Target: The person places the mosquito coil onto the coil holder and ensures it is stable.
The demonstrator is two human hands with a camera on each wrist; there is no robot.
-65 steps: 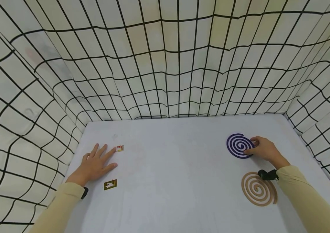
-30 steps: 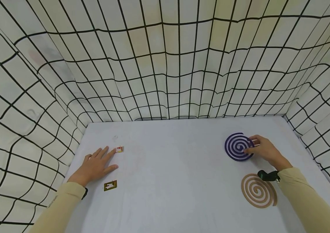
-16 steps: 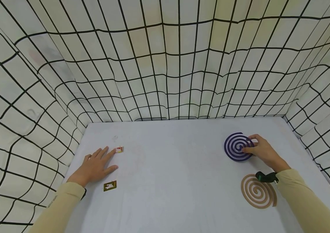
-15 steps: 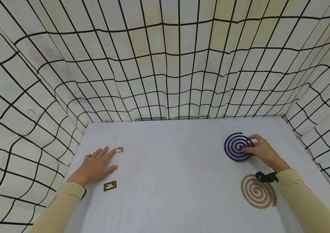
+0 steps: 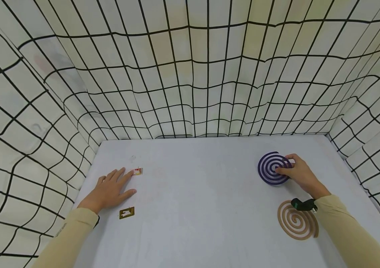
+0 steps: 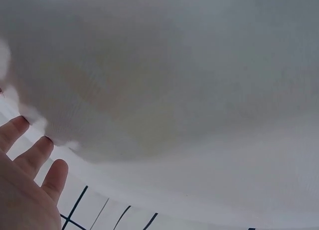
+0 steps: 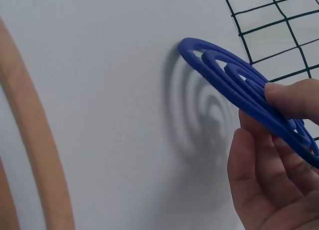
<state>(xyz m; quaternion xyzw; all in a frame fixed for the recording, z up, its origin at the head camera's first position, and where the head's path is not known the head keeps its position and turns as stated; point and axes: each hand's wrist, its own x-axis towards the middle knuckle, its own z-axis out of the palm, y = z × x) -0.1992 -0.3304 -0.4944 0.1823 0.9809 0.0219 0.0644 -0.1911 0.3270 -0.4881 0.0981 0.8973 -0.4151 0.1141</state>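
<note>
My right hand (image 5: pixel 305 176) pinches a purple spiral mosquito coil (image 5: pixel 266 172) at its right side, thumb on top and fingers underneath. In the right wrist view this coil (image 7: pixel 219 80) looks blue and tilts above the white surface, its shadow below it. A brown mosquito coil (image 5: pixel 285 220) lies flat nearer me, partly overlapped by the wrist camera. My left hand (image 5: pixel 107 191) rests on the table with fingers spread, index fingertip right at a small flat red-and-gold piece (image 5: pixel 138 171). Nearer me lies a small gold rectangle (image 5: pixel 121 213) with a cut-out middle.
The white table (image 5: pixel 196 201) stretches between both hands. Black netting (image 5: pixel 206 87) over pale walls rises at the back and along both sides, close to the table's edges. A dark wrist camera (image 5: pixel 302 204) sits on the right wrist.
My right hand has shifted slightly left with the purple coil, its thumb reaching farther toward the coil's centre. My left hand and the other pieces stay about where they were.
</note>
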